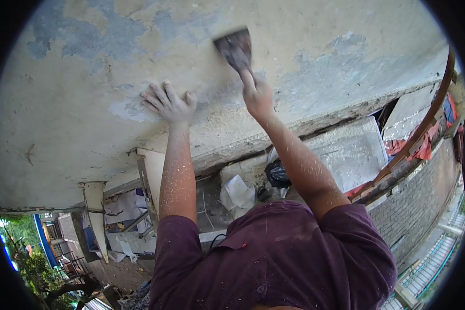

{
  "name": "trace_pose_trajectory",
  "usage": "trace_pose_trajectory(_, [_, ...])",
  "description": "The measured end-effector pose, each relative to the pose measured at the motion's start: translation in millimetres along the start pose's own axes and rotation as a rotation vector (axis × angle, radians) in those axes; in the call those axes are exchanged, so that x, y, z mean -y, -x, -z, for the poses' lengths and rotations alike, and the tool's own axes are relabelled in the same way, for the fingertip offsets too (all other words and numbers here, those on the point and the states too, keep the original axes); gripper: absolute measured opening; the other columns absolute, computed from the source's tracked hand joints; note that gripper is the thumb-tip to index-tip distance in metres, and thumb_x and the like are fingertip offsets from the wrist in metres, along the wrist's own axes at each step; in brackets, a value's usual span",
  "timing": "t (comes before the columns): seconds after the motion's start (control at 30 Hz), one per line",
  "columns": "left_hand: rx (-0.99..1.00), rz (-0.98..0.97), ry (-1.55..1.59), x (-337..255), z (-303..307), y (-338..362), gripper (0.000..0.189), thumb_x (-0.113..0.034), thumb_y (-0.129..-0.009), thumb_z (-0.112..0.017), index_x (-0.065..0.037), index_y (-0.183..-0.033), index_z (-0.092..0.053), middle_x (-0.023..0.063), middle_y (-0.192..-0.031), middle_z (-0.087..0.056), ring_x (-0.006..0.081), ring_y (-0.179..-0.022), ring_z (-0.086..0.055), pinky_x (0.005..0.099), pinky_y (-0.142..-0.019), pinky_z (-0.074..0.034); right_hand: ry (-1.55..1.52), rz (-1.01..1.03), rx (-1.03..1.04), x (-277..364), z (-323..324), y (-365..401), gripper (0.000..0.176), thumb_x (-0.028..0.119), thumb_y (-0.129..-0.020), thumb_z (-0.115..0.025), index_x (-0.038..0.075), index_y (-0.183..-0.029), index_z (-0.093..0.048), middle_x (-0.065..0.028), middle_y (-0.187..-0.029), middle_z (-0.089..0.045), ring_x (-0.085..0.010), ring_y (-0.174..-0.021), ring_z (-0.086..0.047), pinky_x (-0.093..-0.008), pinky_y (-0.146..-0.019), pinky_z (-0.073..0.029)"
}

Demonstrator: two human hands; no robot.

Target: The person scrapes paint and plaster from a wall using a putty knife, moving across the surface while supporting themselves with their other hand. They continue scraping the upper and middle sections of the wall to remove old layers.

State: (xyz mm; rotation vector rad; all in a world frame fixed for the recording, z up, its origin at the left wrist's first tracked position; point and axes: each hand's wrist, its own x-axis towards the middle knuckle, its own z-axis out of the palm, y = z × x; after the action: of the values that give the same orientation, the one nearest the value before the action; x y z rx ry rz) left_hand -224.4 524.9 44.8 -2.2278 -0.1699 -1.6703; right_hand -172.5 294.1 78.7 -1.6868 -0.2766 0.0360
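My right hand (pixel 258 98) is wrapped round the handle of a wide paint scraper (pixel 236 49), one finger stretched along it toward the blade. The dark blade fans out over the peeling wall (pixel 181 57), its edge slightly blurred. Left of it, my left hand (pixel 169 105) lies flat on the same wall with fingers spread, beside a patch of bare grey plaster (pixel 134 109). White dust coats that hand, and pale flakes speckle both forearms.
Below the wall runs a rough ledge (pixel 217 155). Beneath it are a flake-strewn pale board (pixel 346 152), a black plastic bag (pixel 278 174) and crumpled white paper (pixel 239 191). A curved rusty bar (pixel 423 124) crosses the right side. Metal brackets (pixel 94 206) stick out at lower left.
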Motion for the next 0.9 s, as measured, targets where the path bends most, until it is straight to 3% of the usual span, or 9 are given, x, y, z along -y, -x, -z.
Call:
trace_pose_trajectory(0.13, [0.059, 0.038, 0.014, -1, 2, 1, 0.072, -0.055, -0.091, -0.029, -0.009, -0.145, -0.021, 0.0177, -0.152, -0.009, 0.0476, -0.137, 0.002, 0.0616, -0.107, 0.002, 0.019, -0.153, -0.005, -111, -4, 31, 0.046, 0.044, -0.091, -0.049, 0.003, -0.106, -0.065, -0.0177, -0.067, -0.061, -0.0195, -0.066, -0.059, -0.0357, -0.065, -0.045])
trace_pose_trajectory(0.33, [0.241, 0.275, 0.488, -51, 67, -30, 0.061, -0.034, -0.09, -0.044, 0.002, -0.138, -0.031, 0.0236, -0.149, -0.013, 0.0477, -0.137, -0.004, 0.056, -0.109, -0.007, -0.157, 0.041, 0.054, 36, -12, -15, 0.049, 0.043, -0.092, -0.049, -0.003, -0.081, -0.06, -0.0085, -0.055, -0.053, -0.0161, -0.049, -0.052, -0.0329, -0.05, -0.041])
trace_pose_trajectory(0.43, [0.331, 0.583, 1.028, -91, 95, -36, 0.047, -0.02, -0.092, -0.039, 0.006, -0.131, -0.04, 0.0241, -0.138, -0.039, 0.0331, -0.131, -0.034, 0.0409, -0.107, -0.025, -0.482, 0.129, 0.182, 51, -10, -13, 0.033, 0.035, -0.096, -0.047, 0.005, -0.084, -0.049, 0.0013, -0.05, -0.044, -0.007, -0.041, -0.042, -0.0251, -0.04, -0.034])
trace_pose_trajectory(0.5, [0.38, 0.839, 1.165, -121, 96, -27, 0.043, -0.028, -0.095, -0.042, 0.003, -0.123, -0.047, 0.0228, -0.12, -0.053, 0.0328, -0.113, -0.051, 0.0385, -0.095, -0.04, -0.459, 0.032, 0.151, -3, -12, 16, 0.029, 0.031, -0.096, -0.046, 0.004, -0.087, -0.049, 0.0002, -0.053, -0.047, -0.0068, -0.042, -0.043, -0.025, -0.039, -0.034])
trace_pose_trajectory(0.53, [0.583, 0.979, 1.319, -128, 92, -13, 0.039, -0.028, -0.094, -0.044, 0.002, -0.119, -0.05, 0.0211, -0.114, -0.056, 0.0298, -0.107, -0.054, 0.0364, -0.09, -0.041, -0.413, -0.027, 0.157, -33, -12, 39, 0.027, 0.029, -0.097, -0.045, 0.003, -0.091, -0.051, -0.0012, -0.06, -0.051, -0.0076, -0.049, -0.047, -0.0249, -0.044, -0.037])
trace_pose_trajectory(0.57, [0.797, 1.116, 1.469, -136, 88, 4, 0.036, -0.027, -0.094, -0.046, 0.001, -0.115, -0.053, 0.0193, -0.108, -0.059, 0.0267, -0.102, -0.057, 0.0344, -0.086, -0.043, -0.18, 0.241, 0.011, -54, -14, 61, 0.025, 0.024, -0.096, -0.044, 0.001, -0.1, -0.054, -0.0061, -0.07, -0.056, -0.013, -0.062, -0.055, -0.0276, -0.056, -0.043])
trace_pose_trajectory(0.67, [0.748, 1.212, 1.402, -170, 100, 40, 0.023, -0.021, -0.094, -0.047, -0.001, -0.103, -0.055, 0.0126, -0.092, -0.06, 0.0186, -0.086, -0.057, 0.0307, -0.076, -0.045, -0.23, 0.046, 0.042, -98, -6, 99, 0.025, 0.015, -0.094, -0.043, -0.003, -0.108, -0.055, -0.0183, -0.091, -0.061, -0.0279, -0.088, -0.059, -0.0343, -0.078, -0.045])
trace_pose_trajectory(0.8, [0.618, 1.33, 1.487, -174, 98, 56, 0.016, -0.019, -0.096, -0.045, -0.004, -0.101, -0.049, 0.006, -0.076, -0.057, 0.0174, -0.074, -0.057, 0.029, -0.066, -0.046, 0.099, 0.315, 0.177, -96, 36, 91, 0.031, 0.016, -0.09, -0.049, -0.001, -0.115, -0.055, -0.0202, -0.111, -0.051, -0.0318, -0.106, -0.051, -0.0369, -0.091, -0.04])
trace_pose_trajectory(0.9, [0.733, 1.449, 1.316, -160, 88, 86, 0.02, -0.025, -0.097, -0.045, -0.005, -0.097, -0.05, 0.0031, -0.059, -0.053, 0.0208, -0.05, -0.054, 0.0353, -0.049, -0.043, 0.339, 0.761, -0.2, -55, 88, 34, 0.035, 0.026, -0.09, -0.048, 0.003, -0.116, -0.053, -0.0185, -0.118, -0.046, -0.032, -0.11, -0.044, -0.0443, -0.096, -0.033])
